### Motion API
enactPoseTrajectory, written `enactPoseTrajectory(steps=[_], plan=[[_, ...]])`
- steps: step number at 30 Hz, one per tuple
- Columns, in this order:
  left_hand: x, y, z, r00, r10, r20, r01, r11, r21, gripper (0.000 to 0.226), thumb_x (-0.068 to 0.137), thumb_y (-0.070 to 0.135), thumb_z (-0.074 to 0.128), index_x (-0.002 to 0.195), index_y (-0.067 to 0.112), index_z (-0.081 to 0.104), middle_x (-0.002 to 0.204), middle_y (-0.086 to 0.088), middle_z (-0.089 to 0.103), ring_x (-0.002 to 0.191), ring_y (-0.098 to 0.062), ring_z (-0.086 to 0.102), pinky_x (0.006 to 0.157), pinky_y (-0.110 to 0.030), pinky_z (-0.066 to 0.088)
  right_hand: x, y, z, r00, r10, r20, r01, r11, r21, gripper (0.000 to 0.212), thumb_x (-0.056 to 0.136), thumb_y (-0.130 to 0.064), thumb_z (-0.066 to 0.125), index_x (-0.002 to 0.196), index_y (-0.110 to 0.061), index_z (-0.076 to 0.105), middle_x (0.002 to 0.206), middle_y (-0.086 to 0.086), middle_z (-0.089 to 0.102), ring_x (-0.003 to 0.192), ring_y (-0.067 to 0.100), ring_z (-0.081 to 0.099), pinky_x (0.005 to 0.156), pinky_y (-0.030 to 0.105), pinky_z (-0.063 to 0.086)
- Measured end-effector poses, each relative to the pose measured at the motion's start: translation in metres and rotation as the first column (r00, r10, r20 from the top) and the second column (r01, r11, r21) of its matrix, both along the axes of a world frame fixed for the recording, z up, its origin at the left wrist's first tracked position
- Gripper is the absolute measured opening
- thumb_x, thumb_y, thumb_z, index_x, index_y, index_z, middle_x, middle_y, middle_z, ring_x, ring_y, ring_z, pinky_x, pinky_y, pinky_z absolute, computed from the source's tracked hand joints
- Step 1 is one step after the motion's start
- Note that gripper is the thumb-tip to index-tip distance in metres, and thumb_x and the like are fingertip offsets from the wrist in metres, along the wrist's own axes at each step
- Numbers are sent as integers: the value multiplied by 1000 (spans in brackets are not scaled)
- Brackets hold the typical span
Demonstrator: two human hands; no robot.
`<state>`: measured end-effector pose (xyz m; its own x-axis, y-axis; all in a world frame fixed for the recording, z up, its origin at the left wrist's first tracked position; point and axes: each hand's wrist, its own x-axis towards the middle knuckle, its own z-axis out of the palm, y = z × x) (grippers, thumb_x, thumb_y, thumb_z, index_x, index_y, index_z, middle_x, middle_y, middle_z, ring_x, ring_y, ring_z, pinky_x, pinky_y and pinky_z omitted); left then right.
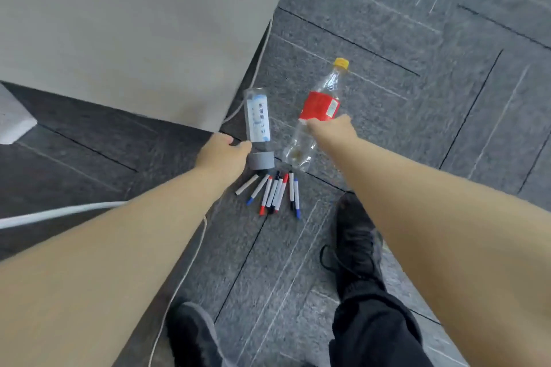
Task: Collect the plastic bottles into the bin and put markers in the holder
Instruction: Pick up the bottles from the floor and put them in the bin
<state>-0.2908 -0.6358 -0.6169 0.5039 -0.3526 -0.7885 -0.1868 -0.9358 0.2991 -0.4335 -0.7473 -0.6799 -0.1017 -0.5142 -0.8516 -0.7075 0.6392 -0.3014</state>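
My left hand (222, 155) grips the lower end of a clear bottle with a white and blue label (258, 117), its base pointing away from me. My right hand (332, 126) holds a clear bottle with a red label and yellow cap (320, 104) around its middle, cap pointing away. Both bottles are off the floor or just above it; I cannot tell which. Below them a small grey cylinder (261, 160) stands on the carpet. Several markers (274, 192) with blue, red and black caps lie fanned out on the floor just in front of it.
A large light grey block or wall (134, 32) fills the upper left. A white cable (185, 262) runs across the floor on the left. My black shoes (356, 243) stand on the grey carpet tiles (432, 53) near the markers.
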Motion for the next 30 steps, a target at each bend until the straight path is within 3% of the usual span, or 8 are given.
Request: enactPoseTrajectory(steps=[3, 6, 9, 13, 18, 22, 25, 30], plan=[[7, -6, -33, 999, 47, 27, -47, 998, -31, 54, 92, 38, 55, 137, 11, 45, 129, -9, 55, 117, -28, 52, 91, -32, 40, 8, -3, -47, 999, -46, -20, 46, 999, 7, 88, 74, -43, 72, 140, -7, 26, 132, 14, 47, 117, 32, 52, 96, 43, 47], [11, -4, -59, 1000, 25, 2, -25, 1000, 8, 63, 90, 42, 58, 142, 12, 38, 139, -9, 49, 125, -27, 48, 89, -28, 37, 11, -10, -77, 991, -110, 70, 106, 992, 70, 96, 54, -41, 83, 132, -10, 37, 118, 11, 57, 102, 30, 61, 82, 44, 56], [11, -11, -79, 1000, -16, -7, 17, 997, 70, 84, 86, 45, 64, 149, 9, 21, 147, -10, 41, 131, -27, 43, 89, -27, 35, 8, -18, -78, 970, -169, 174, 170, 985, 5, 90, 37, -40, 79, 119, -14, 51, 105, 9, 66, 84, 25, 69, 69, 41, 60], [-3, -33, -112, 999, -24, -41, 29, 991, 133, 104, 76, 50, 74, 149, 9, 11, 144, -13, 42, 128, -30, 46, 93, -33, 39, -23, -27, -63, 937, -207, 280, 237, 968, -78, 67, 55, -36, 79, 116, -15, 60, 100, 7, 69, 78, 19, 70, 55, 28, 57], [-20, -40, -129, 992, -88, 86, 73, 985, 154, 77, 76, 33, 77, 133, 4, 33, 136, -17, 47, 120, -32, 52, 87, -36, 45, -68, -41, -46, 947, -206, 245, 243, 960, -136, 57, 70, -32, 78, 121, -16, 58, 105, 4, 66, 76, 12, 64, 53, 26, 55], [-40, -49, -80, 978, -182, 103, 174, 981, 87, 72, 74, 33, 76, 127, 3, 37, 126, -14, 55, 111, -32, 58, 75, -32, 44, -88, -38, 1, 946, -245, 215, 284, 942, -178, 67, 62, -38, 80, 120, -15, 57, 107, 6, 67, 82, 18, 66, 65, 37, 60], [-55, -61, -11, 974, -210, 83, 211, 977, -3, 70, 72, 34, 77, 125, 5, 42, 122, -12, 58, 108, -31, 59, 82, -35, 50, -96, -34, 66, 943, -236, 235, 286, 935, -208, 85, 42, -47, 78, 119, -18, 56, 106, 4, 68, 87, 21, 68, 75, 45, 60], [-72, -81, 154, 986, -152, 64, 161, 973, -166, 67, 75, 31, 75, 127, 6, 41, 124, -10, 57, 102, -27, 58, 78, -30, 45, -109, -35, 214, 938, -229, 260, 301, 910, -285, 75, 56, -40, 80, 122, -17, 54, 107, 4, 66, 85, 19, 67, 77, 45, 59]])
